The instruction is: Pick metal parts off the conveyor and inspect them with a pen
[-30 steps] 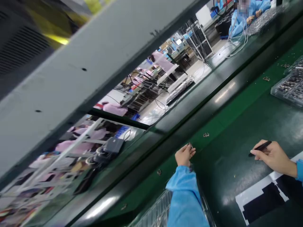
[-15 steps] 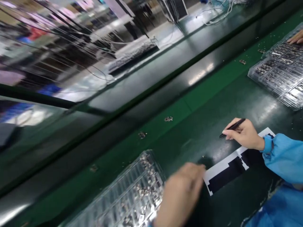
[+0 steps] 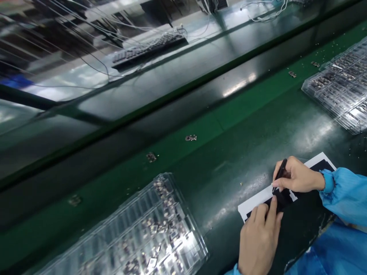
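On the dark green bench lies a white strip [image 3: 256, 199] bearing black film pieces [image 3: 282, 198]. My right hand [image 3: 299, 176] pinches slim black tweezers [image 3: 281, 171], tip down at the strip's middle. Stretched out over the strip's near left part, my left hand [image 3: 261, 233] rests with its index fingertip close by the tweezers' tip. It covers part of the black film, and whether anything tiny lies under its fingers is hidden.
A clear compartment tray [image 3: 183, 214] of small metal parts stands at the lower left. Stacked clear trays [image 3: 341, 89] with similar parts are at the right. Small assemblies [image 3: 190, 138] lie along the green strip below a long metal ledge [image 3: 177, 89].
My left hand has come from beside the clear tray onto the white strip. My right hand has lowered, bringing the tweezers' tip down to the strip. The view has shifted slightly.
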A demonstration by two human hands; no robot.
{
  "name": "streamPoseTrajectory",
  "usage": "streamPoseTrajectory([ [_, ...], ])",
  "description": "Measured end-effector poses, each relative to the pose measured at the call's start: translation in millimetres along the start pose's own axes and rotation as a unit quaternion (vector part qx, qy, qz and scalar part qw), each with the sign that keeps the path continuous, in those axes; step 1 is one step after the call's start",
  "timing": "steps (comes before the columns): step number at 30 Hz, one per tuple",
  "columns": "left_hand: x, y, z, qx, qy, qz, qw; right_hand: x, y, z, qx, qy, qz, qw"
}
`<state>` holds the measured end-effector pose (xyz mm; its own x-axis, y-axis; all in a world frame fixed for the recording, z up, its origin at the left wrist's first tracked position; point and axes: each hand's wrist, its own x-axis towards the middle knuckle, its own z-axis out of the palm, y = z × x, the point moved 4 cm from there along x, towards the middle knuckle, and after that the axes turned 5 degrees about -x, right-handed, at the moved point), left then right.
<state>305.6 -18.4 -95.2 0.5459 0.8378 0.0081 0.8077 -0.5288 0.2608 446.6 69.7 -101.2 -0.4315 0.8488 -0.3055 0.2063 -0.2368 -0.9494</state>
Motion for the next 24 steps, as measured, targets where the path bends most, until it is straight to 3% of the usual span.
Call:
streamPoseTrajectory([
  [7,1.3,1.1,-1.4,-0.009,-0.002,0.000,1.000,-0.6,-1.7,-0.6,-0.040,-0.007,-0.009,0.999],
  [24,0.6,1.1,2.4,-0.039,-0.009,-0.018,0.999,0.2,0.9,-0.2,0.032,-0.002,0.023,0.999],
])
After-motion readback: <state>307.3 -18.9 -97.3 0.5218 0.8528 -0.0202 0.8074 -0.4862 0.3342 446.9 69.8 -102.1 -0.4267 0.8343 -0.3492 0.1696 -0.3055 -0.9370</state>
